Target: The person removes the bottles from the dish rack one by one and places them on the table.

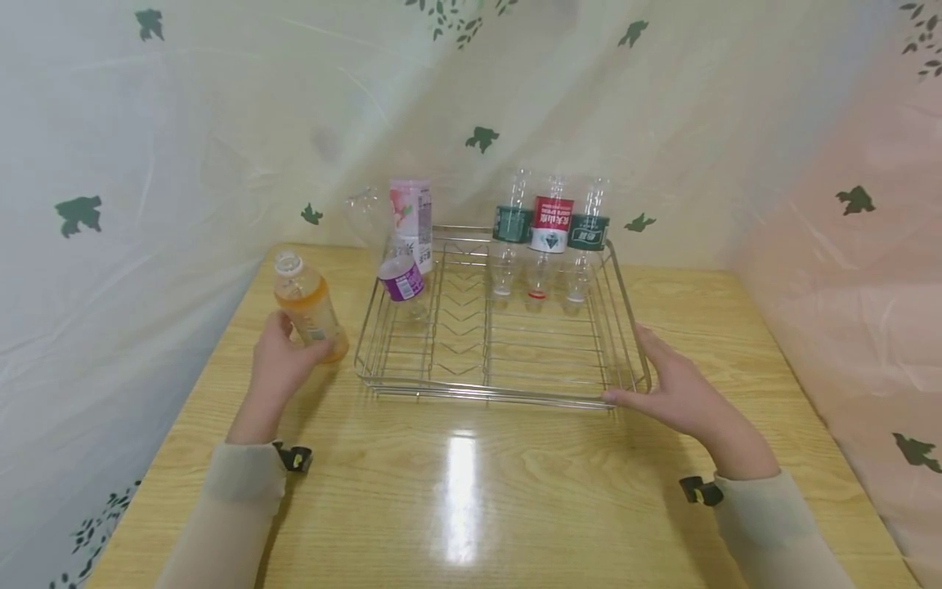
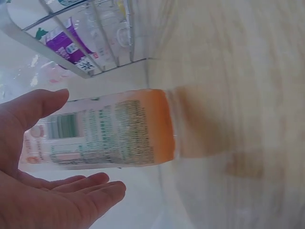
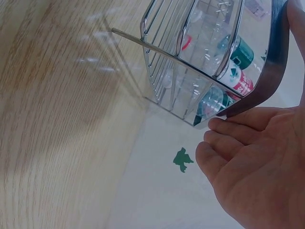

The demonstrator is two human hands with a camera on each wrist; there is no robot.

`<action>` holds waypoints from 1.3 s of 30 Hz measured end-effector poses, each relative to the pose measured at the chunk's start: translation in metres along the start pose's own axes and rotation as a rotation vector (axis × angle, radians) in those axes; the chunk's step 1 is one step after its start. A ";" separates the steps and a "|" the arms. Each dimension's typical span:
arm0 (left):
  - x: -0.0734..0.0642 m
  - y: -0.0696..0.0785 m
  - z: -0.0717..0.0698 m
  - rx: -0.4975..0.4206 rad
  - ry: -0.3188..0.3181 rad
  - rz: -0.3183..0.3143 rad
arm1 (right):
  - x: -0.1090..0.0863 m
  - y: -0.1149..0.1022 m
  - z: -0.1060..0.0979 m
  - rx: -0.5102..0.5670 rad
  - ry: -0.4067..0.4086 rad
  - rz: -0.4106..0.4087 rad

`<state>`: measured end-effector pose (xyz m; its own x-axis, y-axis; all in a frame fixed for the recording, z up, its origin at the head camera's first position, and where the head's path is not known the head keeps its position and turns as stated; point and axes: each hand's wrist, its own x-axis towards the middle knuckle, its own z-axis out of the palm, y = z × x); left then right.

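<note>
An orange-tinted, uncapped plastic bottle (image 1: 311,311) stands on the table left of a wire rack (image 1: 489,397). My left hand (image 1: 283,360) is around its lower body, thumb on one side and extended fingers on the other. In the left wrist view, a gap shows between those fingers (image 2: 102,186) and the bottle (image 2: 95,131). My right hand (image 1: 680,388) holds the rack's front right corner, its thumb on the front rail and fingers against the outer side. The right wrist view shows the fingers (image 3: 228,138) touching the dark rim (image 3: 271,78).
Along the rack's back right, clear bottles with green labels (image 1: 589,233) and a red-and-white label (image 1: 551,225) stand neck down. At the left leans a clear bottle with a purple label (image 1: 402,282), in front of a pink package (image 1: 412,217). A patterned curtain (image 1: 294,123) hangs behind the wooden table (image 1: 545,491).
</note>
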<state>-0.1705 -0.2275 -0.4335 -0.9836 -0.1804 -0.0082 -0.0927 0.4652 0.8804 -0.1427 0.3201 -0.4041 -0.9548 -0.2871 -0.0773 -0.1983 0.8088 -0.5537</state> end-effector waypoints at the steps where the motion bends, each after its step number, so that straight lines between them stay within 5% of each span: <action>1: -0.001 0.002 -0.001 -0.002 0.007 0.006 | 0.000 0.000 0.000 0.000 0.001 -0.001; 20: -0.008 0.040 -0.008 -0.042 0.099 0.042 | 0.000 0.003 0.002 -0.015 0.011 0.005; 39: -0.012 0.056 -0.017 -0.058 0.156 0.072 | 0.001 0.001 0.001 -0.005 0.008 -0.002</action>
<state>-0.1616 -0.2142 -0.3763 -0.9510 -0.2825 0.1253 -0.0094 0.4316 0.9020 -0.1434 0.3203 -0.4060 -0.9560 -0.2850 -0.0696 -0.2017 0.8108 -0.5494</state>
